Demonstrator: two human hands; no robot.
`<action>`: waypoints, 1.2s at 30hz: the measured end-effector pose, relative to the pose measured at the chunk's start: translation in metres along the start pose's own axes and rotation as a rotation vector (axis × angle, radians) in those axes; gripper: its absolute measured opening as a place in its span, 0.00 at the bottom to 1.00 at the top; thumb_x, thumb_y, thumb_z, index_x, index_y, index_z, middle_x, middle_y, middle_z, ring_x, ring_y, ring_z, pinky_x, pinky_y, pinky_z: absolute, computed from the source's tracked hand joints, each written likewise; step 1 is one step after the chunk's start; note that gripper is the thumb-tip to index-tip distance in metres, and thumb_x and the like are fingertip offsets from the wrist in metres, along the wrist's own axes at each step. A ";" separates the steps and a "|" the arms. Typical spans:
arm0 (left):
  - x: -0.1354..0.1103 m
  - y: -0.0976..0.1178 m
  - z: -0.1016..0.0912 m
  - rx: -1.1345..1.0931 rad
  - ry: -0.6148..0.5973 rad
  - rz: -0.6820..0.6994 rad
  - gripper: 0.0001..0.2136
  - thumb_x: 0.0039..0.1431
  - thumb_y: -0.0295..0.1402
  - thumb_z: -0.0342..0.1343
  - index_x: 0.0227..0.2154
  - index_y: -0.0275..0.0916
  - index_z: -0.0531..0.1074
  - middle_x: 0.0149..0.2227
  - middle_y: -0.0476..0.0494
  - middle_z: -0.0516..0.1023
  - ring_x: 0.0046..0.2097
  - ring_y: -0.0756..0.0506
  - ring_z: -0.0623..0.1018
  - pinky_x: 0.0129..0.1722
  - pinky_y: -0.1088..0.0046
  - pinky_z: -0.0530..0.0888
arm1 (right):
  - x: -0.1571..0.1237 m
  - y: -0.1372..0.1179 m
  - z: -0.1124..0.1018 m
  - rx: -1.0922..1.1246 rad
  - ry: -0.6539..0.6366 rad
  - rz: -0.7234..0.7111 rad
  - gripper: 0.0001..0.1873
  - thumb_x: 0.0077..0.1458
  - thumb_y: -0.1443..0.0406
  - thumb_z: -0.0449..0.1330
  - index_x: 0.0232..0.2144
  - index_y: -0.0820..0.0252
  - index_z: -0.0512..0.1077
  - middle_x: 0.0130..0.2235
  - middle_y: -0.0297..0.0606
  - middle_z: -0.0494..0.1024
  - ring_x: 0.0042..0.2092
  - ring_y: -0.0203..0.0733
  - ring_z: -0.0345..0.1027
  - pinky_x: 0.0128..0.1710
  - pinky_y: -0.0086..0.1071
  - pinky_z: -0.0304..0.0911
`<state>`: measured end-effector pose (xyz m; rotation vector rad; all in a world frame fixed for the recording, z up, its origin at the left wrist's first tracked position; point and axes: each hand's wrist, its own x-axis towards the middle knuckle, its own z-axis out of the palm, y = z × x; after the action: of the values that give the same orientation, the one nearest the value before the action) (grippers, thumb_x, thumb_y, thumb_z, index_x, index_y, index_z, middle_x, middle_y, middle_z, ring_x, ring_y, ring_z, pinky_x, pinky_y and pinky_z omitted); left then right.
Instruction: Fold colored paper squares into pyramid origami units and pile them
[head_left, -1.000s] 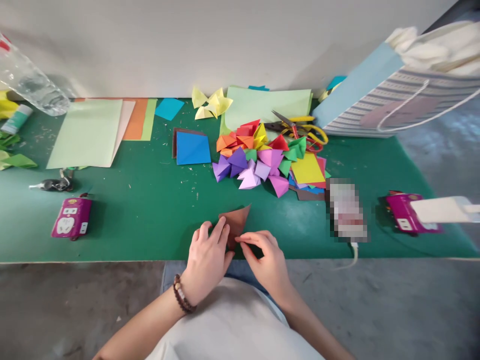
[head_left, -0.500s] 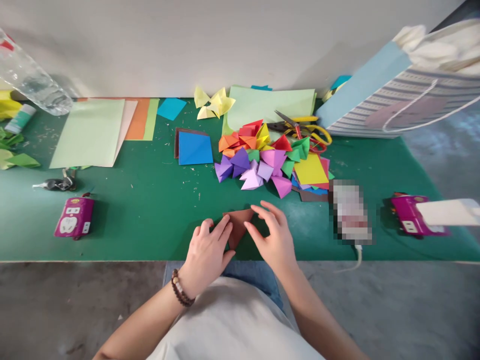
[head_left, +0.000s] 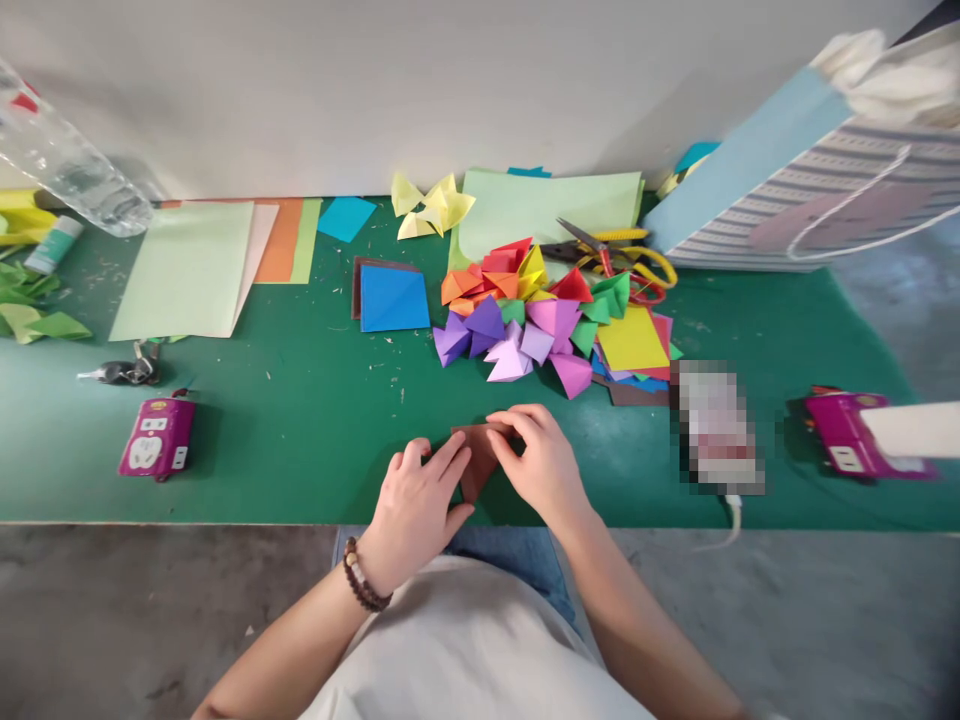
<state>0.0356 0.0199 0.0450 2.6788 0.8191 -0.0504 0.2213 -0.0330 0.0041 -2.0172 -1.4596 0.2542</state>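
A folded piece of brown origami paper (head_left: 480, 470) lies on the green tabletop near its front edge, between my hands. My left hand (head_left: 420, 500) holds its left side, index and middle fingers pressing on top and thumb near the lower corner. At the upper right edge, my right hand (head_left: 538, 455) pinches the paper between thumb and fingers. Past my hands lies a heap of folded paper pieces (head_left: 555, 320) in purple, orange, red, green and yellow. A small stack of blue paper squares (head_left: 394, 300) rests over brown ones, farther left.
Scissors (head_left: 637, 265) lie behind the heap, beside a yellow square (head_left: 634, 338) on mixed sheets. Rightward are a blurred-out device (head_left: 716, 425) on a cable, a purple socket block (head_left: 844, 430) and a paper bag (head_left: 765, 190). Leftward: another socket block (head_left: 157, 438), keys (head_left: 127, 370), bottle (head_left: 82, 165).
My right hand has moved left onto the brown paper's upper edge, its thumb and fingers closing together. My left hand stays on the paper. The view has shifted slightly.
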 end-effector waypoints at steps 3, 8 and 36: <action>0.000 -0.001 -0.001 -0.018 -0.004 0.002 0.28 0.58 0.39 0.58 0.60 0.42 0.60 0.65 0.47 0.60 0.52 0.38 0.64 0.47 0.58 0.69 | 0.002 0.001 0.000 -0.016 -0.026 -0.005 0.08 0.57 0.65 0.55 0.37 0.59 0.73 0.37 0.43 0.73 0.41 0.48 0.69 0.42 0.42 0.67; 0.001 -0.003 -0.001 -0.032 0.002 -0.001 0.28 0.57 0.39 0.59 0.60 0.43 0.60 0.65 0.47 0.61 0.52 0.38 0.65 0.47 0.58 0.69 | 0.007 0.001 -0.004 -0.025 -0.073 -0.025 0.06 0.56 0.66 0.55 0.35 0.58 0.72 0.35 0.41 0.73 0.38 0.46 0.69 0.40 0.40 0.67; -0.014 -0.013 0.023 -0.040 0.194 0.210 0.10 0.65 0.31 0.50 0.44 0.49 0.75 0.58 0.51 0.70 0.51 0.42 0.67 0.46 0.64 0.68 | 0.018 -0.002 -0.012 -0.250 -0.197 -0.143 0.11 0.57 0.57 0.61 0.26 0.56 0.69 0.27 0.36 0.76 0.35 0.46 0.61 0.34 0.37 0.51</action>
<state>0.0176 0.0150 0.0212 2.7459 0.5803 0.2769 0.2318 -0.0208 0.0184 -2.1172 -1.8292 0.2236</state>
